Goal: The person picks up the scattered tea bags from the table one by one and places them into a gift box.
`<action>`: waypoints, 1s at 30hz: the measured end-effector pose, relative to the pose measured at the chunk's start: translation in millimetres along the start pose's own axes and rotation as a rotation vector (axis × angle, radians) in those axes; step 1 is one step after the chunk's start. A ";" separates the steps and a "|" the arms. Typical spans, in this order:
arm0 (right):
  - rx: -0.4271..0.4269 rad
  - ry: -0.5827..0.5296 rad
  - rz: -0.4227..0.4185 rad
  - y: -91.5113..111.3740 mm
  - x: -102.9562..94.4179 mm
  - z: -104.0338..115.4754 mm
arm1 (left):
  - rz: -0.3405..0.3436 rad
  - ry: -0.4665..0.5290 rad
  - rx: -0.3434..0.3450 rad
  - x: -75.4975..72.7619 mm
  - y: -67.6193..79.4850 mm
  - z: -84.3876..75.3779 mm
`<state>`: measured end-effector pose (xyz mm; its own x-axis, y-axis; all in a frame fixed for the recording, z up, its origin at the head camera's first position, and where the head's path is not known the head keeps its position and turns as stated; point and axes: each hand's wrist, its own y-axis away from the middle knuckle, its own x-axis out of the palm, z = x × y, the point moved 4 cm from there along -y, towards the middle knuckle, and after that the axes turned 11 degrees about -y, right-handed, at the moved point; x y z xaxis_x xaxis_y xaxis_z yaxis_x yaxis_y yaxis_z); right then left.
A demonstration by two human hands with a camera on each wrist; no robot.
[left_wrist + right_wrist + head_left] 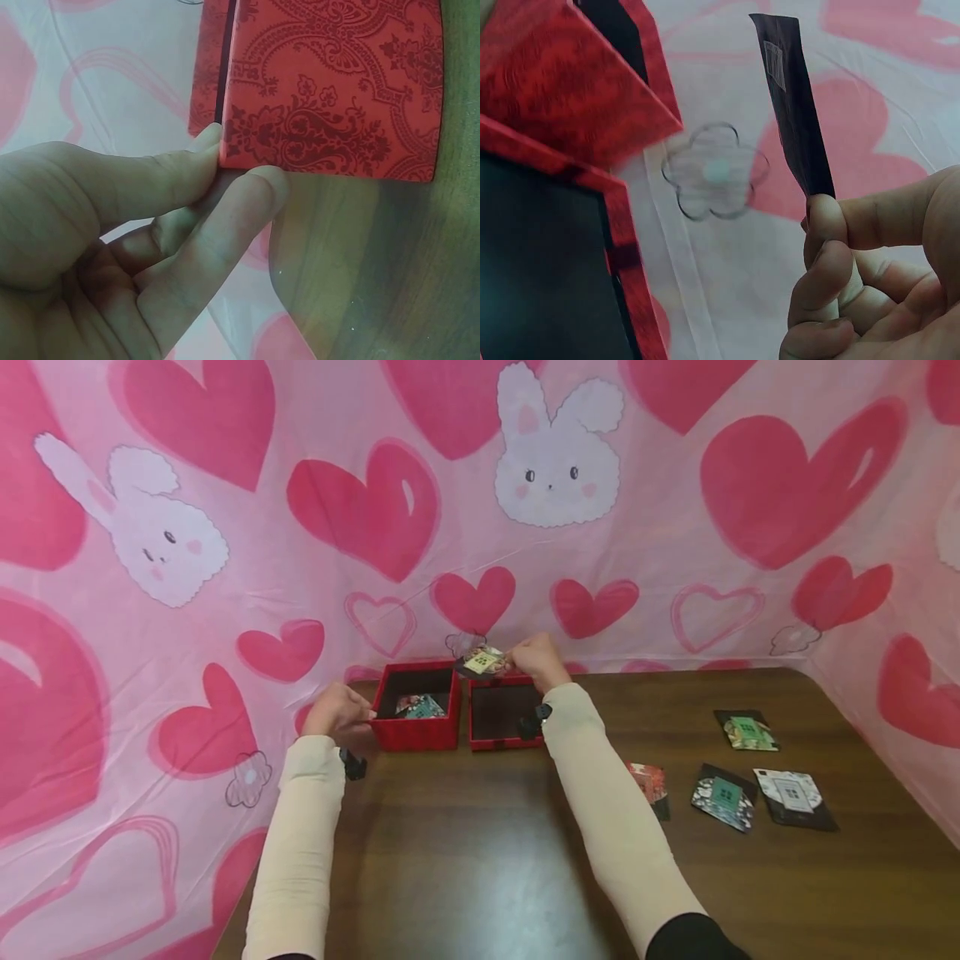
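My left hand grips the left side of an open red box. In the left wrist view, thumb and fingers hold a corner of the box, whose red wall bears a dark ornamental pattern. A few printed sachets lie inside it. With the right hand I pinch one flat sachet, dark with a pale yellow label, above the back of the box lid. The right wrist view shows that sachet almost edge-on, its dark back carrying a small barcode. The red-rimmed lid lies inside up beside the box.
Several sachets lie on the right of the wooden table: a green one, a teal-labelled one, a white one and a red one partly behind my right sleeve. A pink heart-and-rabbit cloth hangs behind.
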<state>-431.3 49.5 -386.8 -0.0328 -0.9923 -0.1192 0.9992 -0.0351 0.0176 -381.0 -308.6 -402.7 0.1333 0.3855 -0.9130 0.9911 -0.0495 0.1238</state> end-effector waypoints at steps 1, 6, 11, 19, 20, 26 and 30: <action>-0.003 0.010 0.001 0.2 5.0 0.4 | 0.002 0.015 -0.008 0.3 0.1 1.0; 0.006 -0.023 -0.045 1.9 23.9 -3.0 | 0.037 0.128 -0.059 3.6 0.2 3.9; 0.001 -0.076 -0.019 3.7 46.4 -6.3 | 0.015 0.104 -0.069 2.6 0.2 4.3; -0.061 0.021 -0.062 6.3 77.4 2.0 | 0.025 0.193 -0.109 2.6 0.7 6.5; -0.070 0.038 -0.054 6.5 82.5 3.4 | 0.020 0.177 -0.103 1.7 1.2 7.2; -0.080 0.081 -0.016 7.4 107.7 5.3 | 0.023 0.196 -0.125 1.7 2.0 7.3; -0.047 0.034 -0.027 8.5 114.1 1.3 | 0.044 0.239 -0.144 3.9 1.4 3.8</action>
<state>-426.6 -64.2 -399.0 -0.0598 -0.9864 -0.1532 0.9979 -0.0555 -0.0324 -379.1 -310.6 -407.6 0.1544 0.5928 -0.7904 0.9715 0.0544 0.2307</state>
